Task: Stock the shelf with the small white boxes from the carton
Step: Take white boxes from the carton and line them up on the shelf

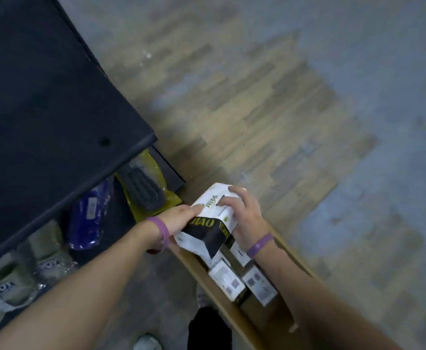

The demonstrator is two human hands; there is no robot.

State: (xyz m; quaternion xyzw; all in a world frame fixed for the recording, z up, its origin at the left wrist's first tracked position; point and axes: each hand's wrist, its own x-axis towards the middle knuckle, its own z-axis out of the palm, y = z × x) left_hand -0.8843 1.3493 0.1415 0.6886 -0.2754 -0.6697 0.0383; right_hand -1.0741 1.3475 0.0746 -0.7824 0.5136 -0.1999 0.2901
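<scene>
Head view shows my fingers grasping a pack of small white boxes (208,218) from both sides: the fingers (233,199) of my right hand (244,218) curl over its top and far end, while my left hand (179,219) clamps the near side, one digit lying along the upper edge and the rest hidden underneath, so I cannot tell how they sit. A black band wraps the pack, which I judge is why the boxes come up as one block, and why I use two hands to keep it level. The pack is lifted just above the open carton (204,274), which stands on the floor (295,97) by my feet; more white boxes (228,279) remain inside it, packed side by side, so the stocking looks far from done. To my left is the dark shelf (42,109), whose lower level already carries bagged goods, a blue package (88,215) and a yellow one (154,173) nearest the carton. Carrying the pack there means swinging it leftward, under the top board.
</scene>
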